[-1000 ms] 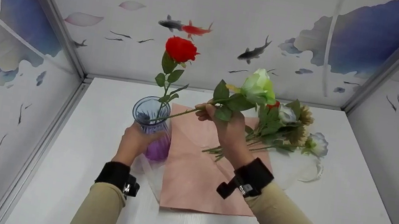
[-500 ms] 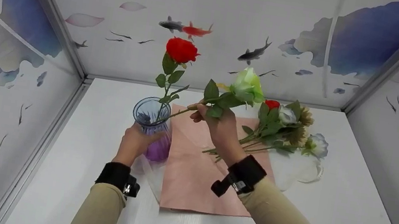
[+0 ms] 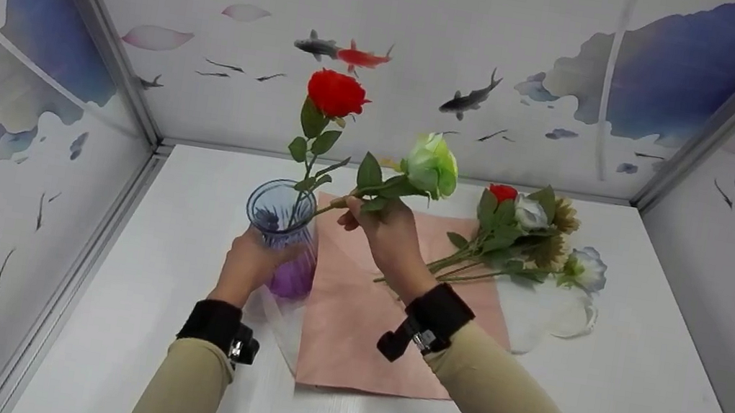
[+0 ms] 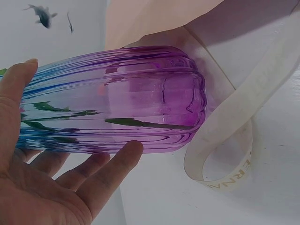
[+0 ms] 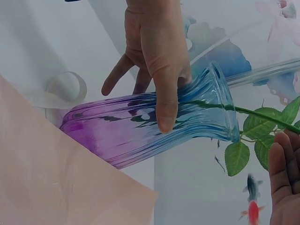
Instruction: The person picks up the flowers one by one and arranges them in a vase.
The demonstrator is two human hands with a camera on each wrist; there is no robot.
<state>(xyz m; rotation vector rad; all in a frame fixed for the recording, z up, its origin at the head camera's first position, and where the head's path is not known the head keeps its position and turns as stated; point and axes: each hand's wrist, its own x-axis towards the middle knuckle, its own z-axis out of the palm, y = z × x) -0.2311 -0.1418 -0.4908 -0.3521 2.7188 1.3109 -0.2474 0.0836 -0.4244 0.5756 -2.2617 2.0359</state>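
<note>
My left hand [image 3: 248, 265] grips a ribbed glass vase [image 3: 293, 277], blue at the mouth and purple at the base. In the left wrist view the thumb and fingers lie on opposite sides of the vase [image 4: 140, 89]. A red artificial rose [image 3: 337, 94] stands upright in it, its stem showing through the glass. With my right hand [image 3: 397, 244] I pinch the leafy stem of a pale green rose [image 3: 433, 165]. This rose leans to the right, its stem's lower end passing into the vase mouth. The right wrist view shows the right fingers [image 5: 286, 171] just beyond the rim.
Pink wrapping paper [image 3: 375, 353] lies beside the vase. Across its right side rest several artificial flowers [image 3: 531, 224], red, white and brownish, with their stems pointing left. A white ribbon loop [image 3: 571, 328] lies at the right, and another lettered ribbon [image 4: 220, 140] near the vase base.
My right hand has moved left and slightly down with the green rose, bringing its stem farther into the vase. The left hand keeps its hold on the vase.
</note>
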